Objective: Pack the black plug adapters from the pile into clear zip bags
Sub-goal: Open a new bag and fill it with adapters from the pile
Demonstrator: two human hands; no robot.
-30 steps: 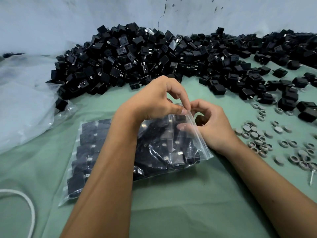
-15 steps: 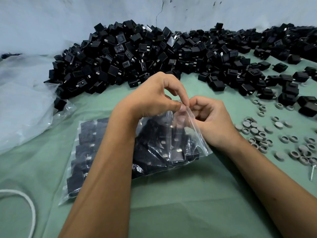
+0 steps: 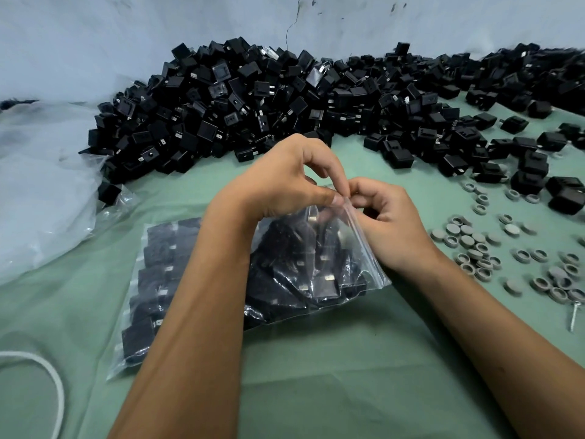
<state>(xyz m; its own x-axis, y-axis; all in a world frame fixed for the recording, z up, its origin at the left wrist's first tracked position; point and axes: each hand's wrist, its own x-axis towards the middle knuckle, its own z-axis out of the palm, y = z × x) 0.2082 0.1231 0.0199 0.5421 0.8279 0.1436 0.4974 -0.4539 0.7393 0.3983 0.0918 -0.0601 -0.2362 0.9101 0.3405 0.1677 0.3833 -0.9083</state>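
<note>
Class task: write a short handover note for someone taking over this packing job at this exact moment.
Left hand and right hand both pinch the top corner of the zip bag at its seal strip.
The bag lies on the green cloth, filled with black plug adapters.
A second filled bag lies beside it, to the left.
Done: filling this bag.
Left: finish the seal, then bag the adapter pile behind.

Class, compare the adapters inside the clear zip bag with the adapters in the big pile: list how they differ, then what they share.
The adapters in the zip bag are enclosed in plastic that both hands pinch; the pile lies loose on the green cloth. The bagged adapters lie near the person; the pile lies farther back, toward the wall. The bagged ones are few; the pile holds far more. Both are black, blocky plug adapters.
</note>
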